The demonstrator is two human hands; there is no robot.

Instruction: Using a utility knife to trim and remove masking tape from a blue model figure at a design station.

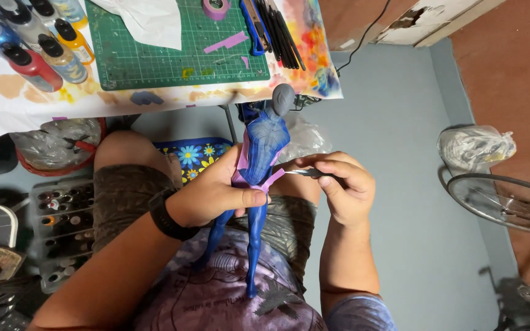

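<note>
Head view: the left hand (pixel 213 195) grips a blue figure (pixel 264 153) at the waist, fingers closed around it, thumb pressing purple tape (pixel 259 182) against the torso. The figure is held above the lap, its grey head toward the table (pixel 7 104). The right hand (pixel 341 187) pinches a thin metal tool (pixel 305 173), fingers curled shut, its tip touching the tape. A green mat (pixel 154 58) and paint bottles (pixel 44 46) lie on the table.

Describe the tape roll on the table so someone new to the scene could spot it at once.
Start at the green cutting mat on the paint-stained table. At the mat's top edge, right of the white paper, lies the tape roll. It is the only purple ring there; the purple bits nearby are flat strips.
</note>
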